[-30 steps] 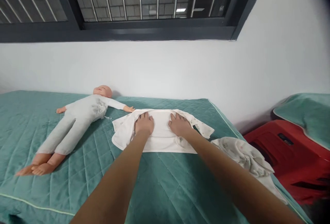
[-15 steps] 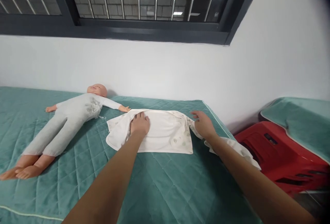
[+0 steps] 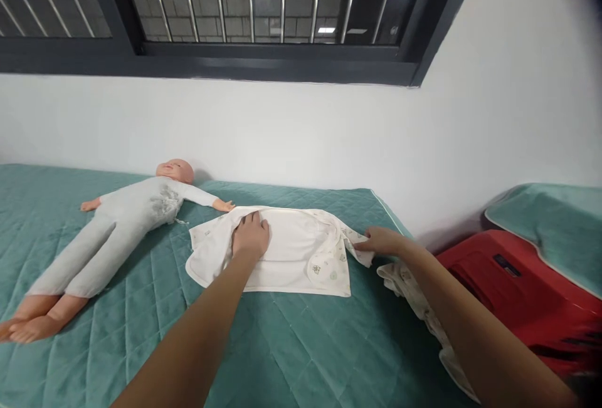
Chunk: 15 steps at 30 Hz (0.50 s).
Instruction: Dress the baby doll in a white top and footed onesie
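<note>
"How are the hands set?"

"The left hand lies palm down on the white garment, fingers loosely extended, pinching nothing I can make out. The right hand has its fingers closed on the sleeve."

"Why both?"

"The left probably pins the body against sliding while the right straightens the sleeve."

"And around them, from the left?"

"A doll on its back on the green quilted cover, seemingly laid aside for room. Next the garment, spread near the middle, mostly plain side up, likely so its edges are easy to reach. Then a crumpled cloth and a red plastic piece."

"What's unclear?"

"The doll's feet are cut off at the left edge. Whether its near hand touches the garment, I cannot tell. The right forearm covers part of the crumpled cloth, and the red piece leaves the frame."
</note>
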Available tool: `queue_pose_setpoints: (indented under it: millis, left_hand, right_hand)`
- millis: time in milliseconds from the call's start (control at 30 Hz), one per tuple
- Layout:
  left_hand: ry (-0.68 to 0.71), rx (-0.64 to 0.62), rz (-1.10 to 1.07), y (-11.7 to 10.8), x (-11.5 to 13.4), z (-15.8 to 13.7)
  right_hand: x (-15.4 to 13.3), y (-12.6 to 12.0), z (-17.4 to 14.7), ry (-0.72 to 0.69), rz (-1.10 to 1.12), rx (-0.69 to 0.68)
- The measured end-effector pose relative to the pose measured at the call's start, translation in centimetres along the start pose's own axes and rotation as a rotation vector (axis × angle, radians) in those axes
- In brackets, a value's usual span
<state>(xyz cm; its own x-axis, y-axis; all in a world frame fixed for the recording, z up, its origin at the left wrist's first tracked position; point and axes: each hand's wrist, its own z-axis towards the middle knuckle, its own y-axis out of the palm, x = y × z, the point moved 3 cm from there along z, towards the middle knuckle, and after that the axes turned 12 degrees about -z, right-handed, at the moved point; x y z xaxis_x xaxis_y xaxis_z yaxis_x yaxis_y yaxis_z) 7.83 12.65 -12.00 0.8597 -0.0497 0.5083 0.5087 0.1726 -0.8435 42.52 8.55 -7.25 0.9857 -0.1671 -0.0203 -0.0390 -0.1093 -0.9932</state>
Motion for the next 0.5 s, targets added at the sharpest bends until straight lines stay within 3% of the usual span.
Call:
queue_pose_setpoints:
  millis: [100, 267, 367, 500]
  left_hand:
    - [0.003, 0.002, 0.000, 0.0, 0.0, 0.0]
    - [0.005, 0.009, 0.003, 0.1, -0.1, 0.1]
    - [0.002, 0.006, 0.005, 0.2, -0.1, 0.1]
    - [-0.002, 0.011, 0.017, 0.2, -0.1, 0.1]
  right_hand:
    - [0.8, -1.4, 0.6, 0.018, -0.078, -0.036]
    - [0.9, -2.0, 0.3, 0.207, -0.178, 0.102]
    - [-1.3, -1.3, -1.0, 0.258, -0.232, 0.227]
    - [-6.9, -0.8, -3.5, 0.078, -0.211, 0.372]
